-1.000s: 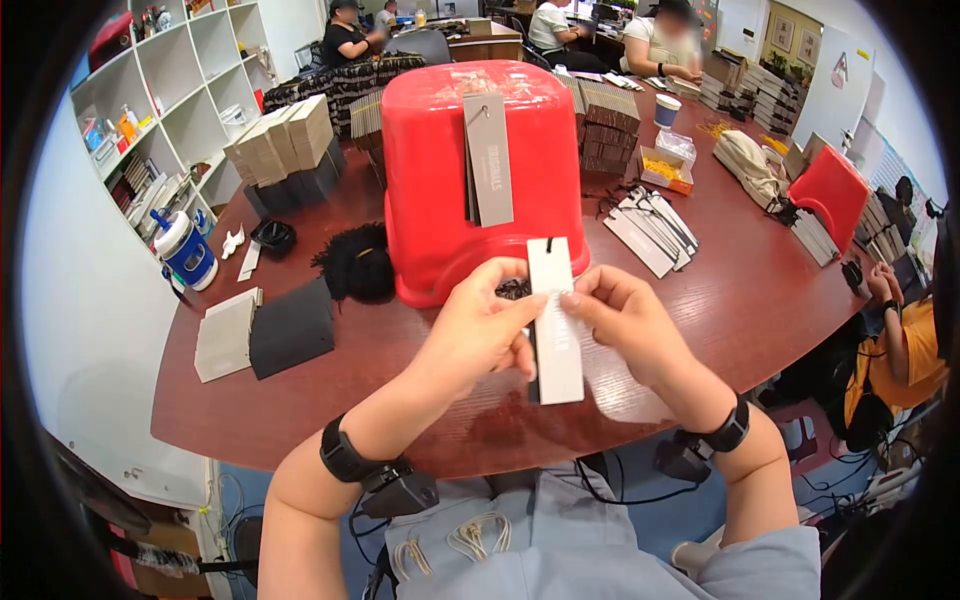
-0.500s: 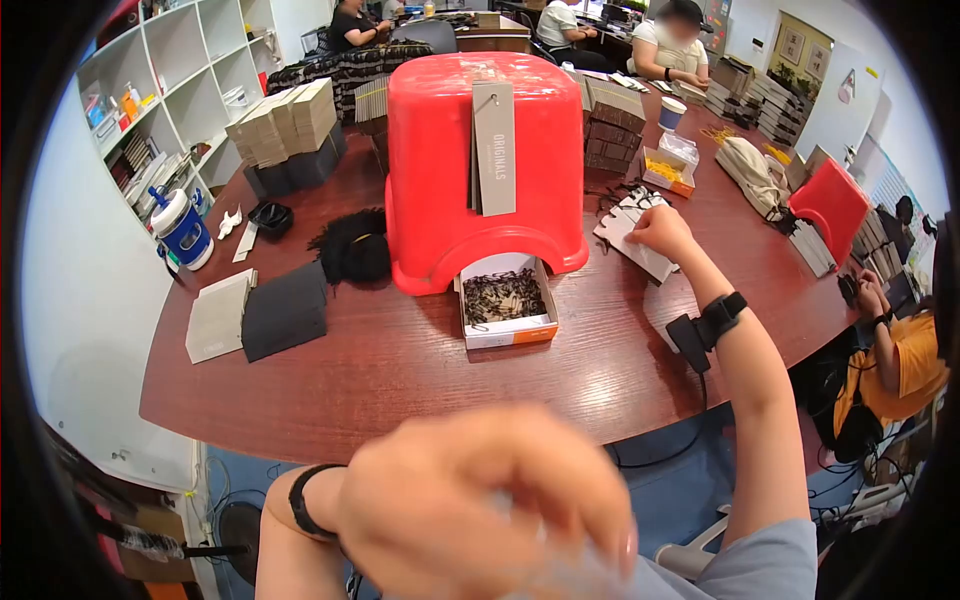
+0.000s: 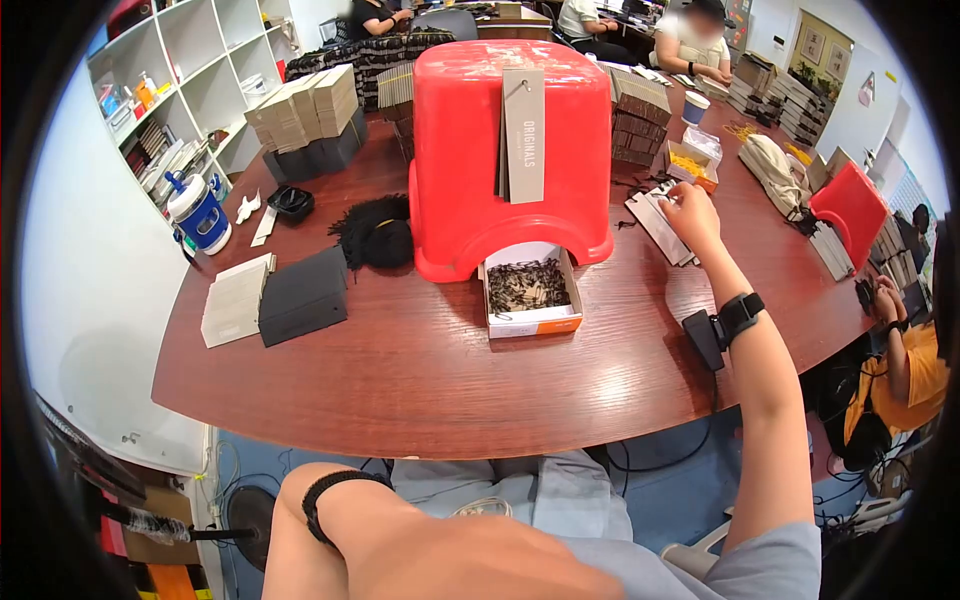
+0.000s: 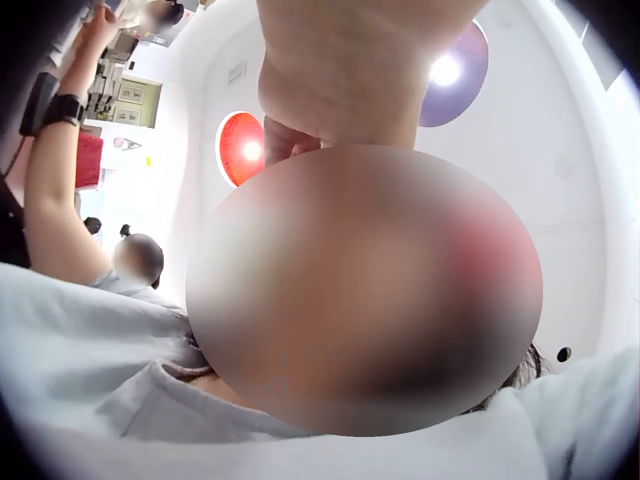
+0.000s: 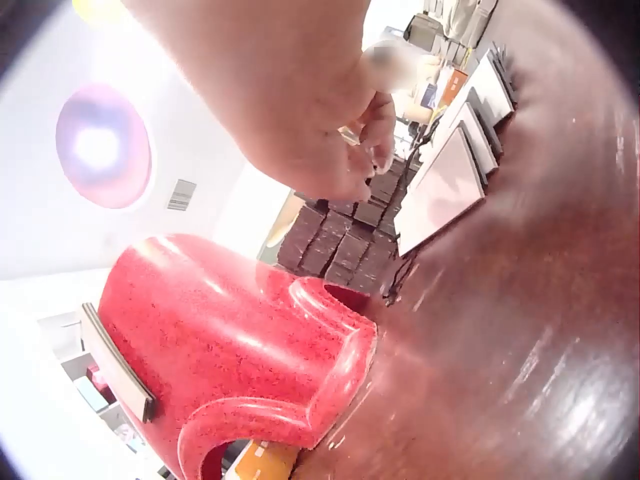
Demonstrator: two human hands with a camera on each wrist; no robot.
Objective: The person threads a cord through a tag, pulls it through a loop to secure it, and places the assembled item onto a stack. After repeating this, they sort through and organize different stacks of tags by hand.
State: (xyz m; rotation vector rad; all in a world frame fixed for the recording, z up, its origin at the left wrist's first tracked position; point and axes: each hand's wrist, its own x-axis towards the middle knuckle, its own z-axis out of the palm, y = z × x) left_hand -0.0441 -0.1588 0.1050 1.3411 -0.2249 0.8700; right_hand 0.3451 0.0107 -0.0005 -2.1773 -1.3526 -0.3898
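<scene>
My right hand [image 3: 693, 215] is over a fanned pile of light hang tags [image 3: 655, 225] with black strings, at the right of the table. In the right wrist view its fingers [image 5: 375, 135] bend loosely above the tags [image 5: 440, 195], with no tag between them. My left hand [image 3: 480, 560] is raised close to the head camera, at the bottom of the head view. In the left wrist view it is before the blurred face, and most of its fingers are hidden. A small box [image 3: 535, 325] of black string loops sits beneath an upturned red plastic stool [image 3: 460, 150].
A grey "ORIGINALS" tag [image 3: 527, 140] hangs on the stool. Left of it lie a black cord bundle [image 3: 385, 240], black cards [image 3: 305, 300], pale cards [image 3: 235, 305] and a blue-and-white jug [image 3: 203, 220]. Card stacks [image 3: 305, 115] stand behind. Other people sit around the room.
My hands held a light tag together in front of the stool. The right hand moved to the tag pile and its fingers loosened; the left hand rose toward the head camera.
</scene>
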